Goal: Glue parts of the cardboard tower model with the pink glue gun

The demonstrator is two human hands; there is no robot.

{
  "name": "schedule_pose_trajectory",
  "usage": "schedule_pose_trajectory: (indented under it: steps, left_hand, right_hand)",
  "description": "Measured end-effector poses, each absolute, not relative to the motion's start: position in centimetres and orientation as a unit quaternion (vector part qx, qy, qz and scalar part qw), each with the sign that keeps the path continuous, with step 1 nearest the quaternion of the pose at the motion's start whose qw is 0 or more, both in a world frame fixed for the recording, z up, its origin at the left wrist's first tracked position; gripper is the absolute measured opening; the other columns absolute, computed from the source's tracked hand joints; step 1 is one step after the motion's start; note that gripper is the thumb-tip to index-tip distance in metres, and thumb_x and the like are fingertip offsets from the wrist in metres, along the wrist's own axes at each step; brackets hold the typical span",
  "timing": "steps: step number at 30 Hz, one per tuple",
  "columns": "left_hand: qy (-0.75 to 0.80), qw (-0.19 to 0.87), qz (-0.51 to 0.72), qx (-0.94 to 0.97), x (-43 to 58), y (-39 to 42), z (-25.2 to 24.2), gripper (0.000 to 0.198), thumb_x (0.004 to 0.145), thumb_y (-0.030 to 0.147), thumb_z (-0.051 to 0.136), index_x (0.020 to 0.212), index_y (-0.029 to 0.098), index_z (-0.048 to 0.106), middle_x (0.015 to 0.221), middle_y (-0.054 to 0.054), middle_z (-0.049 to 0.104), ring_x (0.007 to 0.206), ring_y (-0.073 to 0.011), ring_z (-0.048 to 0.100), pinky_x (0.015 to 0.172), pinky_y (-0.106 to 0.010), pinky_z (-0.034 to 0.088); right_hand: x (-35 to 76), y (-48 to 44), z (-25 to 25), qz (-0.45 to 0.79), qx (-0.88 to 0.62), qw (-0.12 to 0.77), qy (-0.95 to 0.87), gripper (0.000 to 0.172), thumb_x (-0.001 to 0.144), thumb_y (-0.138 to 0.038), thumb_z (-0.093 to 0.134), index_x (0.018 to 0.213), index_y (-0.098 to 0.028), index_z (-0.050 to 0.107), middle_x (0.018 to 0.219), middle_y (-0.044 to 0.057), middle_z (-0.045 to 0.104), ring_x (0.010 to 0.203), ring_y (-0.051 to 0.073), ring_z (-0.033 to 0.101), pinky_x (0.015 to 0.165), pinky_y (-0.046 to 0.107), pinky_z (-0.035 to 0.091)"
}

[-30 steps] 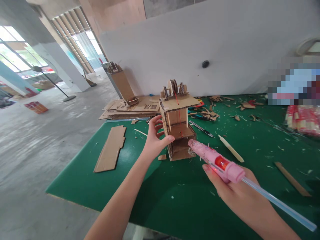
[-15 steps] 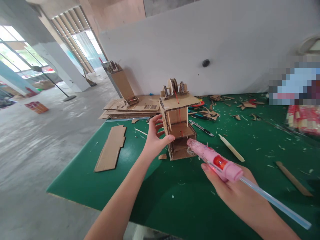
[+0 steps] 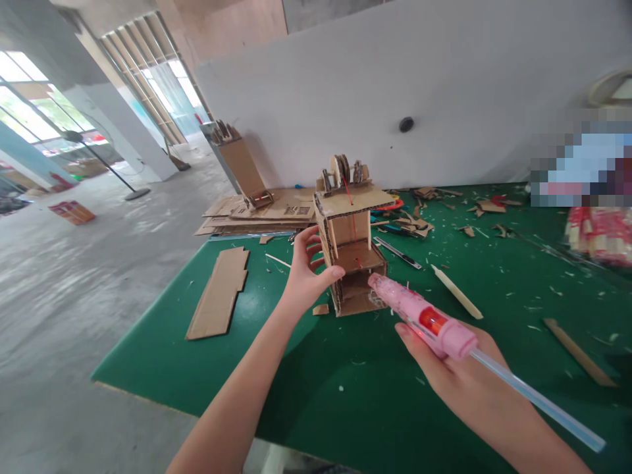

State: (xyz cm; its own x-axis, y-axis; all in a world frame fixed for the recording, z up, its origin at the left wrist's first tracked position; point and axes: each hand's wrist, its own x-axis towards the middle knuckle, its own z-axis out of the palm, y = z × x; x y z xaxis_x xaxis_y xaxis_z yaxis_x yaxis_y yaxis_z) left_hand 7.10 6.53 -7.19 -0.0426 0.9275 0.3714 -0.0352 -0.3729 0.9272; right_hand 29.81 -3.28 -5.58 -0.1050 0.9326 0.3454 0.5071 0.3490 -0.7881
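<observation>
A cardboard model (image 3: 360, 255) with two levels stands upright on the green table, with small cardboard wheels (image 3: 340, 170) on its roof and a red string (image 3: 348, 191) running down from them. My left hand (image 3: 311, 266) grips its left wall, thumb at the front edge and fingers round the side. In my right hand (image 3: 459, 368) is a pink glue gun (image 3: 419, 313), a long clear glue stick (image 3: 538, 400) jutting from its back. The gun's nozzle points into the lower compartment at its right side; whether it touches the cardboard I cannot tell.
On the left lies a notched cardboard piece (image 3: 217, 293). Behind are stacked cardboard sheets (image 3: 232, 224) and a cardboard holder (image 3: 244, 164). A box cutter (image 3: 399, 253), a pale stick (image 3: 457, 293), a cardboard strip (image 3: 577, 352) and scraps (image 3: 415, 224) lie to the right.
The glue gun and my right hand have shifted very slightly left, with the back end of the glue stick moving left. The model has barely moved; my left hand stays on it.
</observation>
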Motion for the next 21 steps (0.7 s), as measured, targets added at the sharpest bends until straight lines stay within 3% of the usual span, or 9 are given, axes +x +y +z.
schedule_pose_trajectory:
  steps: [4,15,19,21]
  left_hand:
    - [0.396,0.404,0.601,0.564,7.13,6.46,-7.09,0.086,0.056,0.064,0.092,0.124,0.033,0.049,0.127,-0.006,0.052,0.120,-0.0279,0.058,0.092,-0.038,0.053]
    - [0.395,0.404,0.604,0.562,7.16,6.34,-6.98,0.085,0.057,0.064,0.093,0.123,0.033,0.050,0.129,-0.006,0.052,0.119,-0.0270,0.058,0.092,-0.037,0.052]
    - [0.390,0.402,0.611,0.560,7.23,6.48,-7.15,0.085,0.057,0.064,0.093,0.123,0.033,0.050,0.127,-0.006,0.053,0.117,-0.0261,0.059,0.091,-0.037,0.052]
    - [0.391,0.397,0.620,0.553,7.25,6.59,-7.29,0.084,0.056,0.064,0.093,0.122,0.032,0.051,0.125,-0.005,0.055,0.116,-0.0257,0.060,0.091,-0.036,0.053]
  right_hand:
    - [29.92,-3.07,-5.70,0.218,-0.507,0.429,-0.715,0.036,0.094,-0.041,0.064,0.064,-0.025,0.053,0.048,-0.007,0.039,0.039,0.010,0.037,0.037,0.026,0.027]
    - [30.16,-2.86,-6.15,0.219,-0.500,0.427,-0.721,0.031,0.095,-0.043,0.065,0.072,-0.022,0.063,0.052,-0.005,0.056,0.039,0.011,0.048,0.038,0.023,0.041]
    - [29.95,-3.30,-5.86,0.230,-0.515,0.417,-0.712,0.032,0.093,-0.043,0.065,0.068,-0.024,0.060,0.044,-0.007,0.044,0.035,0.010,0.040,0.034,0.025,0.033]
    - [29.76,-3.67,-5.88,0.247,-0.525,0.431,-0.691,0.031,0.094,-0.045,0.065,0.071,-0.024,0.063,0.046,-0.007,0.046,0.037,0.011,0.041,0.035,0.025,0.033]
